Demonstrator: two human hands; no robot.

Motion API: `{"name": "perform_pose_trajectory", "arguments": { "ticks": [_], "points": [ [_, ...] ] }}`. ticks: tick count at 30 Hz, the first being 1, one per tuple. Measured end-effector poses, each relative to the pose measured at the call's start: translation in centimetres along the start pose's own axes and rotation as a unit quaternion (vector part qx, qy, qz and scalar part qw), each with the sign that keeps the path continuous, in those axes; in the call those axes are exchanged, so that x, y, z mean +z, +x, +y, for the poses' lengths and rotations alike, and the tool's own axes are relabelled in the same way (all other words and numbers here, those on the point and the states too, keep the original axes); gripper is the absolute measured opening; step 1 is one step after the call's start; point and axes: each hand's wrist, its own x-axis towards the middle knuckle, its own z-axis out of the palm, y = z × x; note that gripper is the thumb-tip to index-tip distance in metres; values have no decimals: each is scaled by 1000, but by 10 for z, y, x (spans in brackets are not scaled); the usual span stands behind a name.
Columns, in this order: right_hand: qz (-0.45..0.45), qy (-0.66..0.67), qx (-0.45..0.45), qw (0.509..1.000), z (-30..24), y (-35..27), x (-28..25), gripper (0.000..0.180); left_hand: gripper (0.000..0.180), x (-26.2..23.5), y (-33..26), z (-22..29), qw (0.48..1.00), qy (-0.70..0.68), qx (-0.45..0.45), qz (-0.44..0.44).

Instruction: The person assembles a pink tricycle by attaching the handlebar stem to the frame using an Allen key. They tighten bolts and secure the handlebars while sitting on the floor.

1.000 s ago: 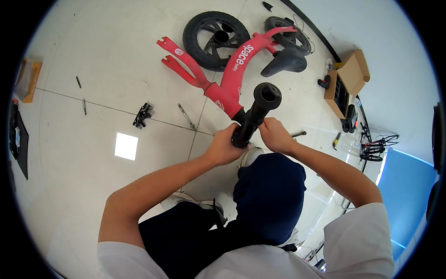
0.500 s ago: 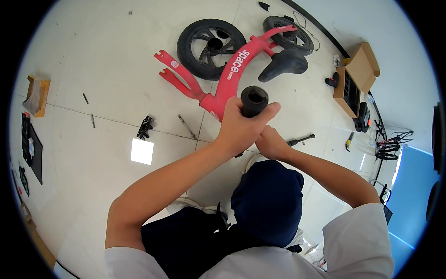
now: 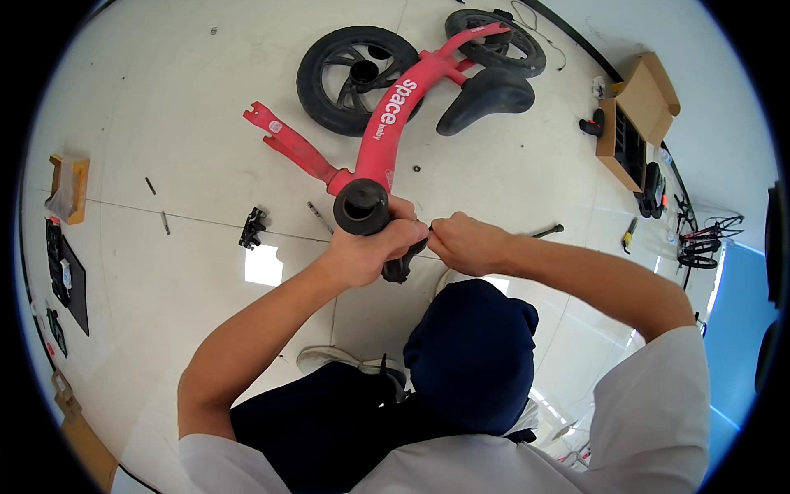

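My left hand (image 3: 374,247) is closed around a black tubular part (image 3: 362,206) with a hollow round end facing up, much like a handlebar grip. A darker section (image 3: 401,265) of black material shows below its fingers. Beside it, my right hand (image 3: 467,242) is closed, fingertips pinched at a small dark bit by the left hand; what it grips is mostly hidden. Just beyond the tubular part lies a red bike frame (image 3: 395,115) with a forked end (image 3: 288,140) to the left and a black saddle (image 3: 490,99). Whether the tube touches the frame I cannot tell.
One black wheel (image 3: 313,82) lies beside the frame, another (image 3: 535,62) at its far end. A black clamp-like part (image 3: 253,228), a thin rod (image 3: 319,216), a small ring (image 3: 416,169) and a yellow-black cutter (image 3: 629,236) lie around. An open cardboard box (image 3: 613,156) stands right, an orange box (image 3: 80,193) left.
My left hand has moved left and nearer with the black tubular part. The right hand, lower and behind it before, now shows beside it. The view has shifted slightly.
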Motion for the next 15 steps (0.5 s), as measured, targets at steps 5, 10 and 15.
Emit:
{"name": "perform_pose_trajectory", "arguments": {
  "ticks": [5,10,15],
  "points": [
    [-92,-99,-40,990,-2,2,-26,30,23,2,-4,6,1000,-12,13,-4],
    [-114,-163,-120,973,7,10,-38,23,24,0,-1,0,998,-26,50,-17],
    [-120,-232,-194,946,28,16,-47,23,25,13,5,1,996,-56,62,-19]
  ]
}}
